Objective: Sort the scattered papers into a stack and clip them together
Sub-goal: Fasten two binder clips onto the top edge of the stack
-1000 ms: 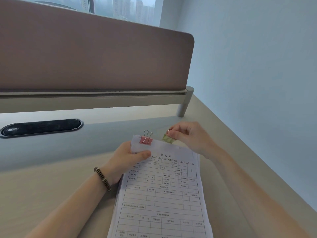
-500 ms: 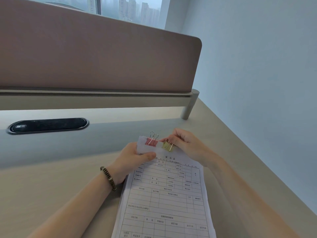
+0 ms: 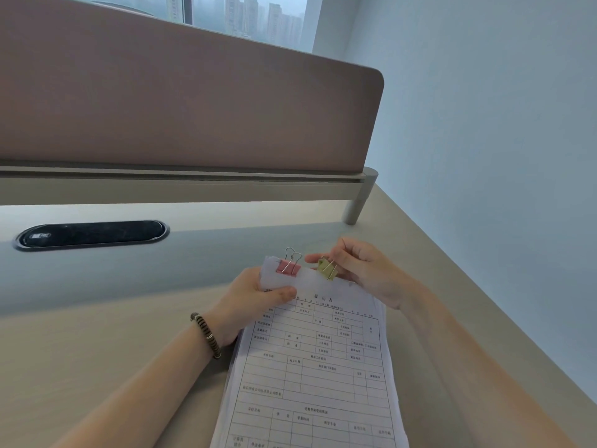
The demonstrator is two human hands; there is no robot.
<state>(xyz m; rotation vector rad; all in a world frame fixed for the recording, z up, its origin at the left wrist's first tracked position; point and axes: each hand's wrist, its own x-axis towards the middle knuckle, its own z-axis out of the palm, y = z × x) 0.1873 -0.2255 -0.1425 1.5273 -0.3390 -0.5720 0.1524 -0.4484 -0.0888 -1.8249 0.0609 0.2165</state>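
The stack of papers lies on the counter directly in front of the person, its near end running out of the bottom of the view and its far, top edge raised slightly between the two hands. The left hand, a beaded bracelet on its wrist, grips the top left corner with the thumb pressed on the top sheet and the fingers curled underneath. Along that far edge a pink binder clip already bites the paper, its wire handles standing up. Just to its right, the right hand pinches a yellow binder clip between thumb and fingertips, the clip body sitting at the paper's edge (whether its mouth is already over the sheets cannot be told from here). To do this step well, the left hand's grip should probably stay firm so the sheets do not fan, the handles should be squeezed fully so the mouth clears the whole thickness, and the clip pushed square onto the edge before release. Beyond the hands sit a dark cable slot and the divider panel.
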